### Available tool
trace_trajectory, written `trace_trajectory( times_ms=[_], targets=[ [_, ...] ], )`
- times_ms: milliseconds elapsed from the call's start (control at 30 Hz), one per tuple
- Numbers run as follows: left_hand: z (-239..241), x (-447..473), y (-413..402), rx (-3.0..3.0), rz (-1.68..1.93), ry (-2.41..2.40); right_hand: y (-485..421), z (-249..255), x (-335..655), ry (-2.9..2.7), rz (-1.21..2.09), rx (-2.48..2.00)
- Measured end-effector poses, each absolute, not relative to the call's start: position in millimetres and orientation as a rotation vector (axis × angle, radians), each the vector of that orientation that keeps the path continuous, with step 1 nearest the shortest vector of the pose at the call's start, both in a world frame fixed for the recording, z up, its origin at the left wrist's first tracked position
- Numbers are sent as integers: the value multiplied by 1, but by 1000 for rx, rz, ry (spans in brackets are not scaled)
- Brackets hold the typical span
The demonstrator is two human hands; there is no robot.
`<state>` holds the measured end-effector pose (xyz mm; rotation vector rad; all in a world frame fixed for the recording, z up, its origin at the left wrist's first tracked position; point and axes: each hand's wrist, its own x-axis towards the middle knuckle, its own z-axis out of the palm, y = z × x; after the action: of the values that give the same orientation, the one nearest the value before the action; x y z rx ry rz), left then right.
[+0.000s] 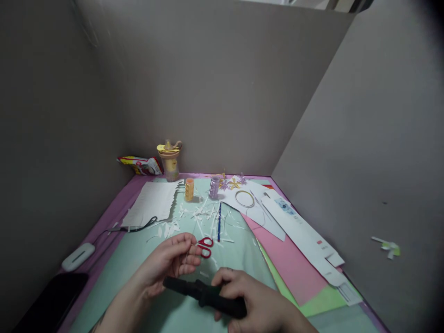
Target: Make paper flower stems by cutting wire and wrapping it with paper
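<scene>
Thumb and forefinger of my left hand [173,261] are pinched on a thin strand [188,252], thread or fine wire; which one I cannot tell. My right hand [248,296] is wrapped round a black stick-shaped tool [204,293] with a narrower tip. That tip points left, just below my left palm; its exact kind is not clear. Just beyond my left fingertips, red-handled scissors [206,247] lie on the table, their blades partly hidden. A dark blue pencil-like stick [219,222] lies behind them, among scattered white paper scraps [201,212].
Spools of orange ribbon [189,189] and purple ribbon [214,188] stand behind, near a tumbler [169,162] and a snack packet [140,165]. Left are a notebook page [149,201], a white device [79,257] and a black phone-like slab [52,303]. Right lie a ring [244,199] and pink paper [280,259].
</scene>
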<state>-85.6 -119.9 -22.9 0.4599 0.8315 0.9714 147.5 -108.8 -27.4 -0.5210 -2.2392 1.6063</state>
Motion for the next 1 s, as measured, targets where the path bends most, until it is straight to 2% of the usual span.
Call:
trace_trajectory(
  times_ms=[367,467,533,633,733,833,1000],
  targets=[
    [-23,-82,-121,446,1093,802,-111,-26,143,-2262,1747,-464],
    [-23,-99,-113,623,1208,1045,-113,-24,142,-2296,1810,-396],
    [-28,-120,-106,935,1233,1415,-114,-24,142,-2296,1825,-411],
    [-41,-153,-98,1509,1055,2163,-113,-25,144,-2240,1812,-465],
    [-52,-170,-94,1778,614,2565,-113,-28,147,-2170,1816,-506],
    [-56,-168,-92,1825,340,2613,-113,-28,149,-2151,1807,-530],
    [-52,-172,-91,1837,302,2573,-115,-23,151,-2161,1783,-503]
  ],
)
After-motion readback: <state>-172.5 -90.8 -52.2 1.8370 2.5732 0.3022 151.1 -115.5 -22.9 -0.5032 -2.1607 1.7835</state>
